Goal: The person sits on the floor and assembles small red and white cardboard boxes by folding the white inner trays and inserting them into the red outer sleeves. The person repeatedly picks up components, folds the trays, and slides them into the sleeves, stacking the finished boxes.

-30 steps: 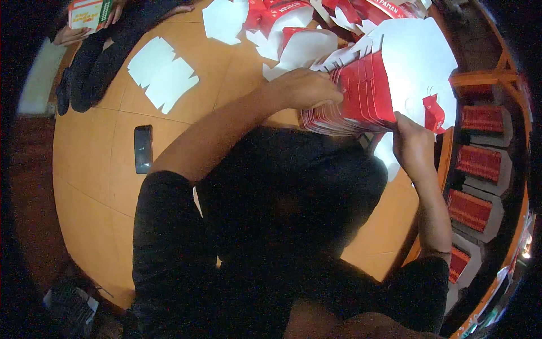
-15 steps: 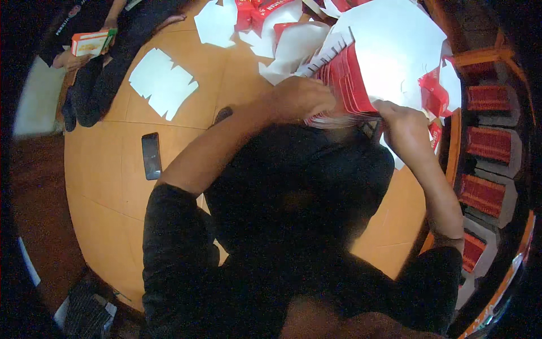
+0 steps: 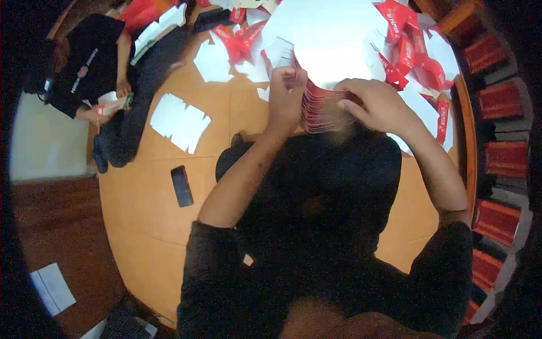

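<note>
A thick stack of flat die-cut card blanks (image 3: 315, 108) rests above my lap, its red-edged layers fanned out toward me. The broad white face (image 3: 339, 45) of the top blank shines under the light. My left hand (image 3: 287, 97) is closed on the left edge of the stack, fingers curled up. On the other side, my right hand (image 3: 377, 106) grips the near right edge, thumb below and fingers over the top. Motion blurs the layers beside the right thumb.
Folded red card pieces (image 3: 406, 51) and white blanks lie around the stack. A white cut-out sheet (image 3: 180, 123) and a black phone (image 3: 182, 186) lie on the floor at left. A co-worker's hand (image 3: 100, 116) holds a small box. Red bundles (image 3: 497, 220) line the right side.
The stack has shifted left and tilted, its layers now fanned differently. My left hand has turned more upright, and my right hand has moved left along the near edge. The view has shifted.
</note>
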### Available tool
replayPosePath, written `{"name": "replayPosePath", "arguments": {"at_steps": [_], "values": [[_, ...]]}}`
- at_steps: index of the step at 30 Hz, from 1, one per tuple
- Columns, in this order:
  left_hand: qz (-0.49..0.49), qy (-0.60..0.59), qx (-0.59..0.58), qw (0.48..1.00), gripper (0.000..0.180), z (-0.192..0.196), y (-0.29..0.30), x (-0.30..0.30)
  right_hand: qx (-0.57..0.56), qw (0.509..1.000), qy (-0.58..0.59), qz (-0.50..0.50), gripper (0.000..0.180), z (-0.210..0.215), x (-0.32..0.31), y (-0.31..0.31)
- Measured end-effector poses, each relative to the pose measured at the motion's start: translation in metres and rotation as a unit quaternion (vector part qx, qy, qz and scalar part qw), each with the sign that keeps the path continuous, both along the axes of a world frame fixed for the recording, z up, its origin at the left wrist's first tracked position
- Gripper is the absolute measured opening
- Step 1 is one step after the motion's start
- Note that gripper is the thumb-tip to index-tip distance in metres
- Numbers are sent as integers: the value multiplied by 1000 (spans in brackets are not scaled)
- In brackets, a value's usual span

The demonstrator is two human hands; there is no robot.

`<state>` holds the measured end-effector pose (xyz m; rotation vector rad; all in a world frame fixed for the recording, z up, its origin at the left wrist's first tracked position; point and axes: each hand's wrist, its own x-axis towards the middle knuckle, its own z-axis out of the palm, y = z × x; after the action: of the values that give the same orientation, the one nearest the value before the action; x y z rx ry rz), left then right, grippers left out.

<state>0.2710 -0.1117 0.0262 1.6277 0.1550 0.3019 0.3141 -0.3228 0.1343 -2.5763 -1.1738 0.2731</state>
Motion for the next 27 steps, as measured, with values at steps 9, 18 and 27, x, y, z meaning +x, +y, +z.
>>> {"name": "replayPosePath", "arguments": {"at_steps": [9,18,27], "values": [[-14,208,-36,977,49,31,-22,7,382,886,-126,-230,35,-70,-18,-103],[32,23,139,990,40,27,-23,-5,-161,917,140,-336,30,-254,-82,-274],[-10,-31,229,973,12,16,-10,-7,244,910,-71,-326,23,-91,-85,-210]]}}
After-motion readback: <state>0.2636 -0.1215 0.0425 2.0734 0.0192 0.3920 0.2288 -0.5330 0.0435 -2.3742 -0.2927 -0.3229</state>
